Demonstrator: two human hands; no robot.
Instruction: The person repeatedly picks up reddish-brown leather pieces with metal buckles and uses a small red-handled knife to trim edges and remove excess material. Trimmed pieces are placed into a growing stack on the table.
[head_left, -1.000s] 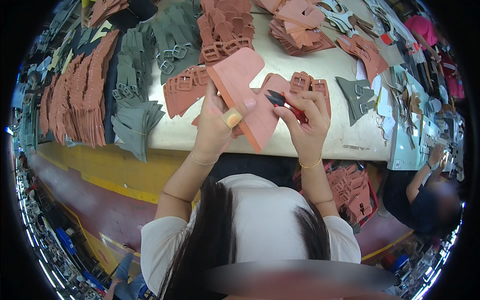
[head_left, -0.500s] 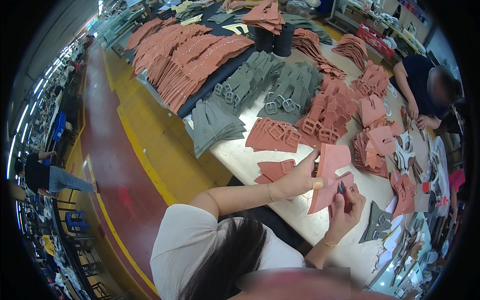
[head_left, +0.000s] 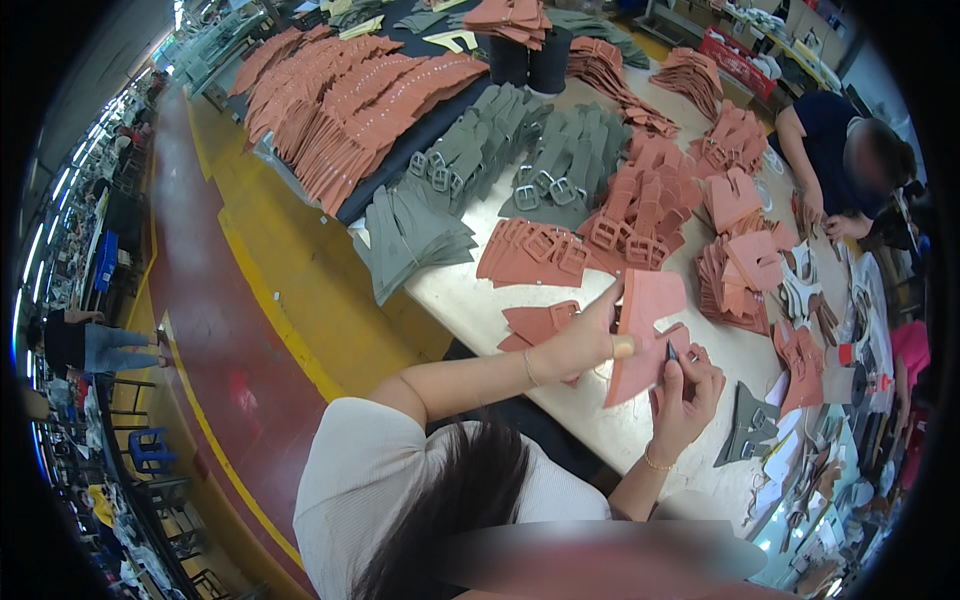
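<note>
My left hand (head_left: 608,338) grips a salmon-pink leather piece (head_left: 652,303) with a notch cut into its right side, holding it up above the table. A yellowish band wraps the thumb of this hand. My right hand (head_left: 692,398) pinches a small dark pointed tool (head_left: 671,352), its tip at the leather next to the notch. Whether it is a pen or an awl I cannot make out. Beneath my left wrist lie salmon pieces with a buckle (head_left: 543,322). Just beyond sits a fanned stack of salmon buckle straps (head_left: 533,255).
Grey-green buckled straps (head_left: 565,160) and flat grey-green pieces (head_left: 412,240) lie farther back. Long rows of salmon pieces (head_left: 350,100) cover the dark far-left surface. More salmon stacks (head_left: 735,280) stand right. A co-worker (head_left: 825,150) works at the right edge; another person (head_left: 95,345) stands across the aisle.
The whole view has shifted slightly, so the table's contents appear a little up and left. The dark tool's tip has moved to the leather's notch edge. Both hands keep their holds.
</note>
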